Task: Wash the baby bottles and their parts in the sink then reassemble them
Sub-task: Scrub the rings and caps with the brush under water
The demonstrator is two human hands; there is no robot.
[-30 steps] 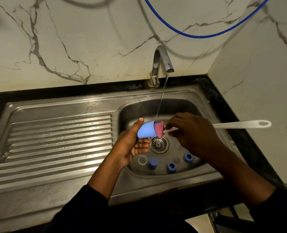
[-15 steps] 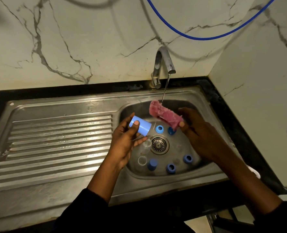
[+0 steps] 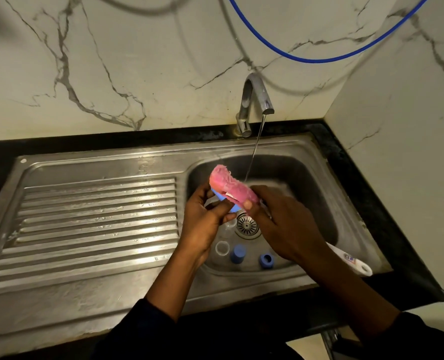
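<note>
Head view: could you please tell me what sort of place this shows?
Probably a home kitchen counter: a steel sink with a ribbed draining board, a running tap and marble-patterned walls.

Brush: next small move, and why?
Probably nudge the brush and cap slightly right, under the stream. The left hand grips the cap and the right hand pinches the brush across it, but the water seems to fall just beside them.

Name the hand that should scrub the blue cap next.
Right. The right hand grips the pink sponge brush, whose head lies on the blue cap that the left hand holds.
</note>
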